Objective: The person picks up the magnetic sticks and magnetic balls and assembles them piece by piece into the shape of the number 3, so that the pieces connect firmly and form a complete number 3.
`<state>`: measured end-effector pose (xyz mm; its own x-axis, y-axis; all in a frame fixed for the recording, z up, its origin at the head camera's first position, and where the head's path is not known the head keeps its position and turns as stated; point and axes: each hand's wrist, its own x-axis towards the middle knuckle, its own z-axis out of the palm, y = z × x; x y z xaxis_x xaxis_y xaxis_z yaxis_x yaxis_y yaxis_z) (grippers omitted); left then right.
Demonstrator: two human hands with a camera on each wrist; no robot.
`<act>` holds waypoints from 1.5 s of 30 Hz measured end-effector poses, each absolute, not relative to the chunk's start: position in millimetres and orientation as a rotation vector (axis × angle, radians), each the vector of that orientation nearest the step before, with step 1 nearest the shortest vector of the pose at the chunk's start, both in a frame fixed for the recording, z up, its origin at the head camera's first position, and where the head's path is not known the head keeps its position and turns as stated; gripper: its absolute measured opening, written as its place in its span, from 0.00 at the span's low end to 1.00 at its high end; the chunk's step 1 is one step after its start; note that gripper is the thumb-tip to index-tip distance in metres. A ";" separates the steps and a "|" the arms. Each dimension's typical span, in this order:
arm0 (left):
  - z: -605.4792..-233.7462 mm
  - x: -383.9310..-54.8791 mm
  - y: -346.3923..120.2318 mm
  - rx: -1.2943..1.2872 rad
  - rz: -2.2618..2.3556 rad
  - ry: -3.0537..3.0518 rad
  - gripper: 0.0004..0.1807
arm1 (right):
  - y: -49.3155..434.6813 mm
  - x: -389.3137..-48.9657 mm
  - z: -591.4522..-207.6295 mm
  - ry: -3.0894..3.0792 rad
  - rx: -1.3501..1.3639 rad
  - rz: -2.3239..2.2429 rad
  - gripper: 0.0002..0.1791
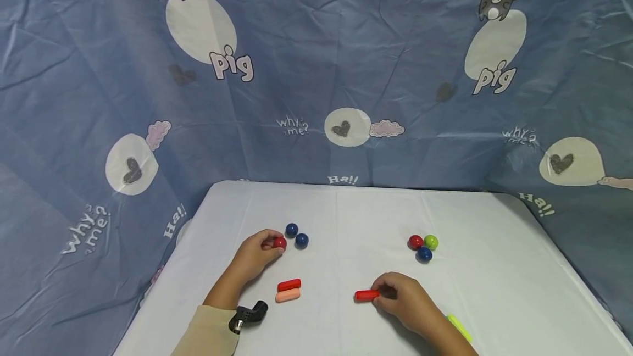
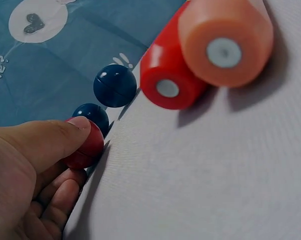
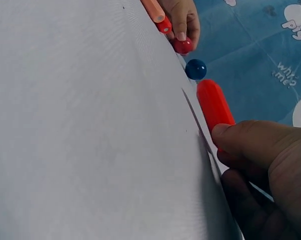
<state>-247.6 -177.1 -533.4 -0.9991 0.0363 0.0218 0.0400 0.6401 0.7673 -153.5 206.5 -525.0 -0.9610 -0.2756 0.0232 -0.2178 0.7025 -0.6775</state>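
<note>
My left hand (image 1: 254, 254) pinches a glossy red ball (image 1: 279, 243) between thumb and fingers. Right beside it on the white table are two dark blue balls (image 1: 301, 241). Nearer to me lie a short red stick (image 1: 289, 285) and a peach stick (image 1: 288, 295), side by side; the left wrist view shows a pale round spot on the end of each. In my right hand (image 1: 403, 298) is another short red stick (image 1: 366, 295), gripped at one end between thumb and fingers. Its free end points left, close over the table in the right wrist view (image 3: 214, 102).
Beyond my right hand sits a cluster of balls: one red (image 1: 415, 242), one green (image 1: 431, 242) and one blue (image 1: 424, 255). A yellow-green stick (image 1: 460, 328) lies partly behind my right forearm. Blue printed cloth (image 1: 346, 70) hangs behind the white table (image 1: 341, 213).
</note>
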 end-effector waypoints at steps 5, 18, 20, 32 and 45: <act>-533.4 -248.0 -176.0 -0.058 -1.331 -2.844 0.19 | 207.6 -157.3 -522.7 2.799 -0.376 -1.172 0.13; -532.5 -248.2 -174.7 -0.046 -1.319 -2.855 0.19 | 200.0 -175.8 -523.7 2.794 -0.309 -1.231 0.13; -532.4 -248.2 -174.6 -0.043 -1.318 -2.854 0.19 | 198.2 -178.9 -523.9 2.807 -0.295 -1.226 0.13; -538.0 -248.1 -174.6 -0.034 -1.341 -2.841 0.19 | 190.4 -201.9 -523.8 2.846 -0.164 -1.246 0.13; -533.2 -249.3 -176.9 -0.049 -1.337 -2.852 0.19 | 180.5 -220.7 -526.0 2.795 -0.140 -1.347 0.11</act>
